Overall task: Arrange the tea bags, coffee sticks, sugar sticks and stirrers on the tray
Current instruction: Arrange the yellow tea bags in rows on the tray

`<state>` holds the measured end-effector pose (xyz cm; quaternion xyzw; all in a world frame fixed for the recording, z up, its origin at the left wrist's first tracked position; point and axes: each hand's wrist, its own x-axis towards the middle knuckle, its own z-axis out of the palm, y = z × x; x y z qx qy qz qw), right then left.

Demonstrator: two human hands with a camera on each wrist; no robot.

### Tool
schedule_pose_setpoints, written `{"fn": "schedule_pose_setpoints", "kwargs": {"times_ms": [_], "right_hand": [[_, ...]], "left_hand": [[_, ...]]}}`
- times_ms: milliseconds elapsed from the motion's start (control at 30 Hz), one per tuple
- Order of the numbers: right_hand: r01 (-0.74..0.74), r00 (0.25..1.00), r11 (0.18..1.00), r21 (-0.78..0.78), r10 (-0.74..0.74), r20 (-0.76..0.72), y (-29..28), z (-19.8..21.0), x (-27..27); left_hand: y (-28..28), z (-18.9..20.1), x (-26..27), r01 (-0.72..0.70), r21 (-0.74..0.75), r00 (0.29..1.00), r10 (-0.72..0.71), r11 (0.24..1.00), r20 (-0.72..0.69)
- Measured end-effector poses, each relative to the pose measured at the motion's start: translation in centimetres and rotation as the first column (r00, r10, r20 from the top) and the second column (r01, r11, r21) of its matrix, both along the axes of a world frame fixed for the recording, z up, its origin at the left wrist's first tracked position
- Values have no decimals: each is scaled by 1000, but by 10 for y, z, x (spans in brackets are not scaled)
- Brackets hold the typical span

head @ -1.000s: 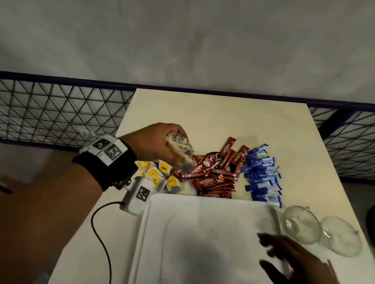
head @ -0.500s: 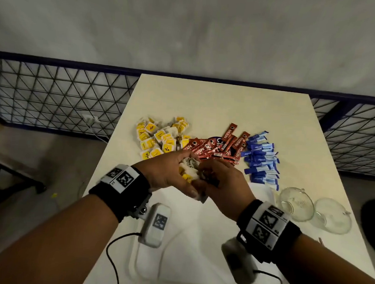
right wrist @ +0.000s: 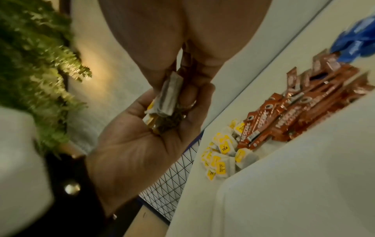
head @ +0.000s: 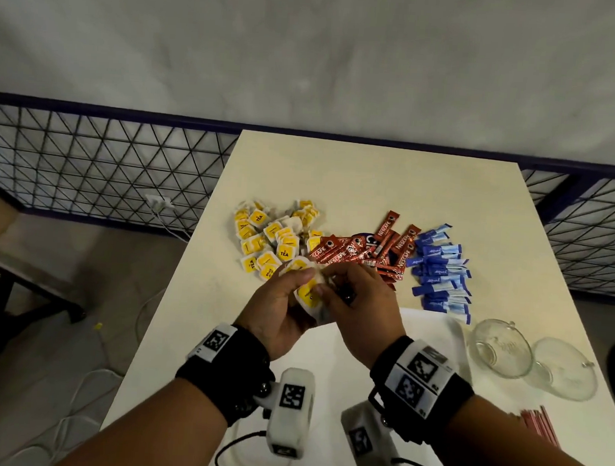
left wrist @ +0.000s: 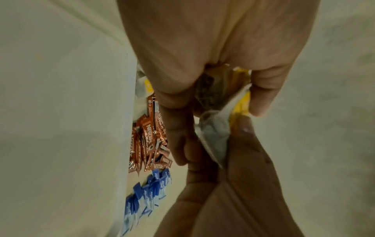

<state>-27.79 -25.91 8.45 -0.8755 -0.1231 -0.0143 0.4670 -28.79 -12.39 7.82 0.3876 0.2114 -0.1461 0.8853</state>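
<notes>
Both hands meet above the far edge of the white tray point(head: 432, 325) and share a small bundle of tea bags point(head: 309, 293). My left hand point(head: 295, 286) cups the bundle from the left, and my right hand point(head: 335, 288) pinches it from the right. The wrist views show the bundle point(left wrist: 215, 137) point(right wrist: 168, 96) between thumbs and fingers. On the table beyond lie the yellow tea bag pile point(head: 273, 238), the red coffee sticks point(head: 369, 251) and the blue sugar sticks point(head: 440, 273). Red stirrers point(head: 535, 425) lie at the near right.
Two glass cups point(head: 500, 349) point(head: 564, 367) sit right of the tray. A wire-mesh fence point(head: 104, 170) runs behind the cream table point(head: 374, 179). Cables lie on the floor at the left. A green plant point(right wrist: 36, 64) appears in the right wrist view.
My left hand lifted tea bags off the pile and drew back toward the tray. My right hand rose from the tray and joined it on the bundle.
</notes>
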Motion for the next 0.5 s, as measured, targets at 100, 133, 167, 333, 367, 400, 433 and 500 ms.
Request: {"fn": "schedule_pose_setpoints", "kwargs": {"times_ms": [100,133,167,333,367,400,433,500], "right_hand": [[-66,990,995,-70,74,121,0,-2,3],[-99,984,990,-104,113,140,-2,-4,4],[-131,978,982,-133,150,143,-3,-6,6],[-193,950,954,-229,240,199,-6,-12,9],[-199,944,951,-235,251,213,-5,-13,10],[-214,939,949,-231,265,220,-5,-14,10],[-234,934,948,-217,281,219,-5,-14,11],[-267,941,953,-141,290,177,-6,-11,12]], "left_hand": [[-3,1,5,-3,59,999,5,998,-33],[-4,3,6,11,75,999,-7,997,-48],[-4,2,8,19,90,998,-14,996,-63],[-2,2,10,1,132,991,16,991,-132],[-2,1,10,-12,131,989,31,991,-142],[-2,0,10,-31,122,987,50,992,-155],[-2,0,10,-51,114,984,70,992,-166],[0,-1,10,-92,101,977,109,991,-181]]}}
